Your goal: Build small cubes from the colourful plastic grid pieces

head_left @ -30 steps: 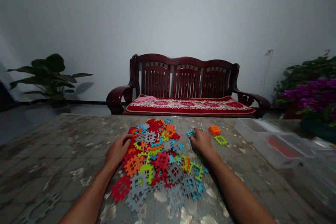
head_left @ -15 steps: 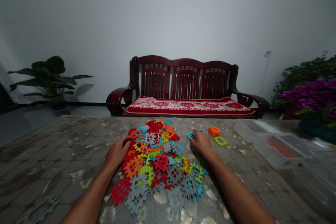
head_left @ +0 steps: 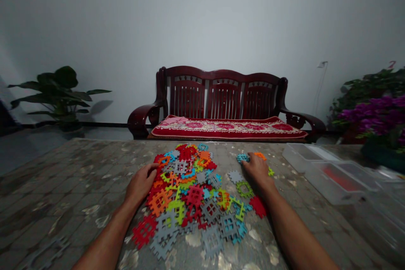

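Note:
A heap of flat plastic interlocking building pieces [head_left: 194, 194] in red, grey, orange, lime and blue lies on the table in front of me. My left hand [head_left: 141, 180] rests at the heap's left edge, fingers stretched loosely against red pieces there. Out to the right of the heap, my right hand [head_left: 257, 171] has its fingertips closed on a blue interlocking building piece [head_left: 243, 157], low at the tabletop. Just beyond this hand an orange piece [head_left: 260, 155] shows in part. A grey piece [head_left: 236, 176], a lime piece [head_left: 244, 189] and a red piece [head_left: 258, 206] lie nearer me.
Clear plastic boxes [head_left: 335, 181] stand along the right side, one with something red inside. A lone grey piece [head_left: 47, 253] lies at the near left. Behind the table [head_left: 79, 177] are a wooden bench [head_left: 223, 93], a potted plant [head_left: 63, 93] and purple flowers [head_left: 373, 114].
My right hand has shifted right along with the blue piece, uncovering the grey, lime and red pieces and partly covering the orange and far lime ones. My left hand stays put.

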